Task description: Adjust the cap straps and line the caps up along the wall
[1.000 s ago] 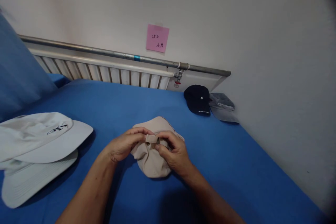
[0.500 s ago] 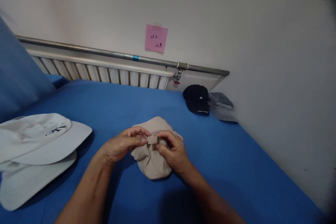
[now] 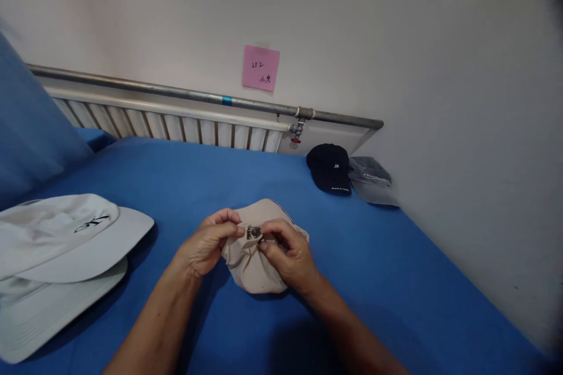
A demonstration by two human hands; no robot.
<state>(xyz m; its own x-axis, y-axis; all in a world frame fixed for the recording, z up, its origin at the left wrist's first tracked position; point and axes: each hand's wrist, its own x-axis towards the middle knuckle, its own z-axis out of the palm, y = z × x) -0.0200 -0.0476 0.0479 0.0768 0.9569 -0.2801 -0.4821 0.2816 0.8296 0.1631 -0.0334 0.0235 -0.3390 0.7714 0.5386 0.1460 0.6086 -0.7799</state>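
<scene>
And here we are, mid-surface on the blue cover (image 3: 211, 176), with the beige cap (image 3: 263, 274) lying right between the two hands. Over on its left side comes the left hand (image 3: 210, 241), thumb and fingers pinched together at the cap's fabric, just beside the metal buckle (image 3: 253, 232). From the right, the right hand (image 3: 292, 252) grips too, thumb and forefinger closed on the strap side of that same buckle, its fingers covering part of the cap. So the buckle sits in the narrow gap between both sets of fingertips! The creased crown bulges out on the near side of the hands; a smooth beige panel shows on the far side.

Well apart to the left, a white cap (image 3: 61, 240) overlaps a pale cap (image 3: 61, 315) beneath it. Far right, a dark cap (image 3: 329, 165) rests beside a grey cap (image 3: 376, 190), close to the wall (image 3: 461, 158).
</scene>
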